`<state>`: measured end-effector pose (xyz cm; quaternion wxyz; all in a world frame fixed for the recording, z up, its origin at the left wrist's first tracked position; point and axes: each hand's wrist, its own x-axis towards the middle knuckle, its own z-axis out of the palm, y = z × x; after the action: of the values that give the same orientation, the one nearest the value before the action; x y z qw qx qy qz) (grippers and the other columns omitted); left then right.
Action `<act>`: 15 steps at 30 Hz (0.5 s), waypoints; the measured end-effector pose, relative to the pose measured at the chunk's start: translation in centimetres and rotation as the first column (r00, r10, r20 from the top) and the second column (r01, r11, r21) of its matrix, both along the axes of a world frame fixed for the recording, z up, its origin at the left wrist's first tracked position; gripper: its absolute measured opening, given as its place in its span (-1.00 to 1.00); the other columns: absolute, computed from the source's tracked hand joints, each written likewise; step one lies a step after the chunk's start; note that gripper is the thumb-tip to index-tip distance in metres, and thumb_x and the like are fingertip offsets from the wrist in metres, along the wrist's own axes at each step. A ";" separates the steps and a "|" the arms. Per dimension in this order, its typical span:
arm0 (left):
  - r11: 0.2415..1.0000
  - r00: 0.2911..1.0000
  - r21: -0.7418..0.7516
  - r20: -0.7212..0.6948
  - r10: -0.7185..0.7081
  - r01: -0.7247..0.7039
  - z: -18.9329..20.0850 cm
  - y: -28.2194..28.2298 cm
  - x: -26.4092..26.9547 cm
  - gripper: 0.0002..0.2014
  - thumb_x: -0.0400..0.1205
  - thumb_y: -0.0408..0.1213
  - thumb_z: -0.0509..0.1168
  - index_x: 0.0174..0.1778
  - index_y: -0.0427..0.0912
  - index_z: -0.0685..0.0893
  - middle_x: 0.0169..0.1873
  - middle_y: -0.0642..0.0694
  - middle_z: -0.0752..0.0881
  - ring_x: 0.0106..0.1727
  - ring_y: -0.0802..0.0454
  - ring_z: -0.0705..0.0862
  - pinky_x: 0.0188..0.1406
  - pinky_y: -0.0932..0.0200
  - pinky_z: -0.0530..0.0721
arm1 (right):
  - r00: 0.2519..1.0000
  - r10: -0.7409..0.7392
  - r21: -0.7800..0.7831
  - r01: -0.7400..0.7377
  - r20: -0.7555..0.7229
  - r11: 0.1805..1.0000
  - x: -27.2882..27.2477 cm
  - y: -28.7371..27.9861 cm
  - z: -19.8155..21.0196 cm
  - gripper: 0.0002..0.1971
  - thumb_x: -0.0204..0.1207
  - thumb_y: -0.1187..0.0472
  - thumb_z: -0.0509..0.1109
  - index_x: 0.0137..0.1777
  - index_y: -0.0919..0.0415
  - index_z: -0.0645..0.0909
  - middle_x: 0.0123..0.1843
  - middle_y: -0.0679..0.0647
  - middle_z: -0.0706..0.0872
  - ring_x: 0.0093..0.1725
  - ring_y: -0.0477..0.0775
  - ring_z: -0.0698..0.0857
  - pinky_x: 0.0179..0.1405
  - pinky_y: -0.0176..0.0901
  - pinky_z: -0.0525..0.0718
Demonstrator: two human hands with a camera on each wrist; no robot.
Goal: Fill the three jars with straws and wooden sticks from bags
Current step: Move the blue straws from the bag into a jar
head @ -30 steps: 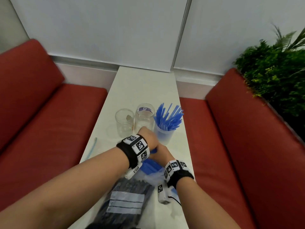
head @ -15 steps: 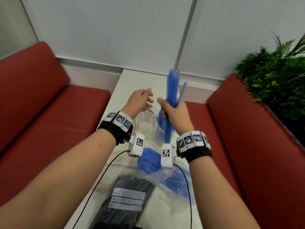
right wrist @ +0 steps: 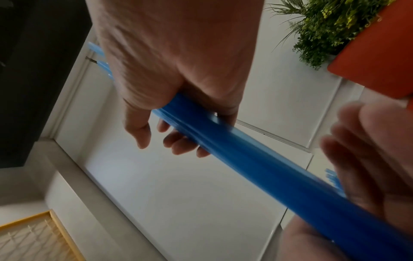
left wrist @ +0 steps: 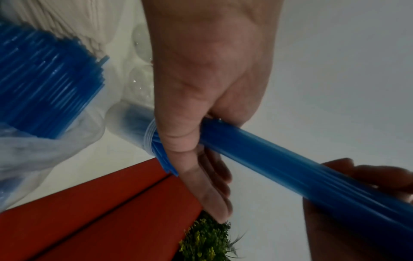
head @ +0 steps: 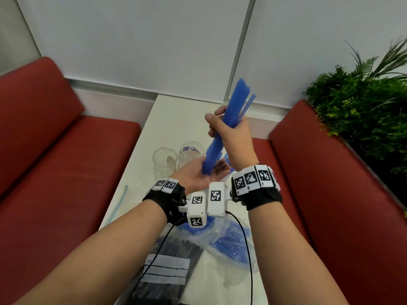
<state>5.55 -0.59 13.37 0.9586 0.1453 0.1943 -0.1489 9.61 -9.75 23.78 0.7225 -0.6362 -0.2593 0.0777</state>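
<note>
My right hand (head: 230,130) grips a bundle of blue straws (head: 234,102) above the white table (head: 176,119), the bundle tilted with its top to the right. My left hand (head: 203,176) lies palm up with straight fingers under the bundle's lower end, which touches the palm. In the left wrist view the straws (left wrist: 290,167) butt against the palm (left wrist: 201,84). The right wrist view shows fingers wrapped round the bundle (right wrist: 245,159). Two empty glass jars (head: 164,160) (head: 190,150) stand behind my hands. A third jar of blue straws (left wrist: 132,121) is mostly hidden.
A clear bag of blue straws (head: 229,245) and a labelled bag of dark sticks (head: 174,260) lie near me on the table. One pale straw (head: 119,205) lies by the left edge. Red benches (head: 66,161) flank the table, with a plant (head: 363,106) at the right.
Both hands left the bag of blue straws; the right hand lifted a bundle high. The left hand then dropped from beside the bundle to palm up under its lower end.
</note>
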 end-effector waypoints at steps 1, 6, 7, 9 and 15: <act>1.000 1.000 0.024 -0.025 -0.003 0.004 -0.3 0.1 -0.1 -0.74 0.75 -0.30 0.19 0.13 -0.46 0.63 0.03 -0.32 0.71 0.06 -0.21 0.75 0.03 -0.05 0.79 | 1.000 -0.001 0.004 0.001 -0.009 1.000 0.1 -0.1 0.0 -0.74 0.47 0.16 0.63 0.00 0.12 0.59 -0.32 0.04 0.66 -0.31 0.06 0.69 -0.19 -0.10 0.70; 0.998 0.992 0.066 -0.124 -0.013 0.022 -2.0 1.1 -0.2 -0.81 0.66 -0.38 0.26 -0.09 -0.46 0.69 -0.26 -0.23 0.69 -0.37 -0.04 0.74 -0.52 0.17 0.76 | 0.995 0.094 0.010 -0.094 -0.036 0.996 0.4 -0.6 0.5 -0.82 0.48 0.15 0.59 -0.19 0.05 0.61 -0.41 0.08 0.62 -0.39 0.09 0.63 -0.18 0.02 0.66; 0.997 0.993 0.061 -0.118 -0.028 0.036 -2.1 1.3 -0.1 -0.83 0.65 -0.37 0.28 -0.11 -0.43 0.68 -0.30 -0.22 0.68 -0.43 -0.01 0.72 -0.59 0.21 0.72 | 0.991 0.120 -0.003 -0.121 -0.051 0.993 0.3 -0.5 0.3 -0.79 0.49 0.16 0.59 -0.24 0.07 0.59 -0.42 0.08 0.61 -0.39 0.09 0.62 -0.16 0.04 0.66; 0.994 0.991 0.072 -0.116 -0.073 0.082 -2.2 1.6 0.0 -0.86 0.64 -0.31 0.30 -0.12 -0.32 0.68 -0.39 -0.17 0.64 -0.55 0.07 0.66 -0.77 0.32 0.56 | 0.977 0.187 -0.040 -0.192 -0.104 0.981 0.1 -0.6 -0.1 -0.74 0.50 0.18 0.58 -0.32 0.10 0.56 -0.42 0.08 0.59 -0.37 0.09 0.62 -0.10 0.06 0.66; 0.967 0.967 0.071 -0.092 -0.239 0.246 -1.9 2.6 -0.4 -0.86 0.56 -0.28 0.38 -0.20 -0.29 0.74 -0.42 -0.13 0.62 -0.71 0.15 0.44 -0.93 0.38 0.21 | 0.921 0.375 -0.104 -0.385 -0.108 0.917 0.2 -0.7 -0.4 -0.63 0.54 0.26 0.54 -0.46 0.10 0.53 -0.47 0.04 0.51 -0.38 0.09 0.59 -0.08 -0.07 0.69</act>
<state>5.13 2.01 11.48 0.9177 0.2007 0.2203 -0.2628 9.78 -10.45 23.37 0.6634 -0.6131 -0.3415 0.2595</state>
